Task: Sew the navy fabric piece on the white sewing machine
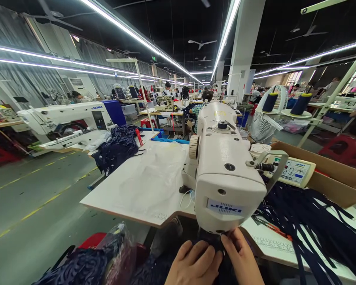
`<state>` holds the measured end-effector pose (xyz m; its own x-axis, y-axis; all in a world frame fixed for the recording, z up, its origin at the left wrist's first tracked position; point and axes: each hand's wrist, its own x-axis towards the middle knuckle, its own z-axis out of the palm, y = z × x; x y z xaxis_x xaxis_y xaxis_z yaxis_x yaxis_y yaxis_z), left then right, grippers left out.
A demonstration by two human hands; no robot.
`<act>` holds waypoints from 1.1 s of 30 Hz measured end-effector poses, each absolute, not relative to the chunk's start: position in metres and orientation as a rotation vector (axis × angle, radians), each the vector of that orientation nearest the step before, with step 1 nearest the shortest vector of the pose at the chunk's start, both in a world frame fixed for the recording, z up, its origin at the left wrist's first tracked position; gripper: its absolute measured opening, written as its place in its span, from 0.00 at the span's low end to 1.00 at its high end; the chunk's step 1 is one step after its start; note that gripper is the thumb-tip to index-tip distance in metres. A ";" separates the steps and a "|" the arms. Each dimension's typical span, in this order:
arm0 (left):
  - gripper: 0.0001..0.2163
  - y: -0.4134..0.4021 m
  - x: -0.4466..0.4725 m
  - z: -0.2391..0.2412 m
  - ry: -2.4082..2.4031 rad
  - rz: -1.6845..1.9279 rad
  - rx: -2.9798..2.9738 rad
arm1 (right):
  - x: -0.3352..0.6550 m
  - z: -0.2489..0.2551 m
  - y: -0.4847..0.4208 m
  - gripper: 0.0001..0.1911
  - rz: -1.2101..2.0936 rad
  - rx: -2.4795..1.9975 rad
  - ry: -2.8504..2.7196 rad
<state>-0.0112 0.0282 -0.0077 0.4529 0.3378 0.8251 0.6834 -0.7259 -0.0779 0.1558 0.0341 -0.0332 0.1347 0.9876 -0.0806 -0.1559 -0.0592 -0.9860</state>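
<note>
Right in front of me stands a white Juki sewing machine (225, 170), seen end-on. My left hand (194, 263) lies flat on dark navy fabric (213, 241) just below the machine head. Beside it, my right hand (240, 257) pinches the same fabric with its fingertips at the foot of the machine. The needle area is hidden behind the machine head and my hands.
Navy strips (314, 229) pile on the table at right, beside a control panel (293, 171) and a cardboard box (338, 174). A white table top (136, 186) spreads to the left. Another Juki machine (65, 122) and navy pile (118, 148) stand beyond the aisle. People work at the back.
</note>
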 end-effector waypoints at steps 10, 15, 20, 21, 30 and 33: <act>0.16 0.031 -0.011 0.002 -0.835 -1.164 -2.296 | 0.166 -0.038 0.035 0.20 1.037 -1.294 -1.105; 0.16 0.027 -0.009 0.008 -0.879 -1.102 -2.342 | 0.191 -0.027 0.022 0.07 0.440 -1.208 -1.650; 0.18 0.025 -0.007 0.001 -0.962 -1.158 -2.322 | 0.210 -0.011 0.020 0.16 -0.353 -0.934 -2.266; 0.18 0.024 -0.007 -0.001 -0.979 -1.165 -2.319 | 0.211 -0.009 0.020 0.16 -0.439 -0.937 -2.300; 0.11 0.014 -0.010 -0.008 -1.058 -1.168 -2.317 | 0.210 -0.007 0.020 0.17 -0.761 -0.920 -2.345; 0.12 0.013 -0.008 -0.007 -1.092 -1.202 -2.291 | 0.209 -0.009 0.020 0.18 -0.819 -0.925 -2.360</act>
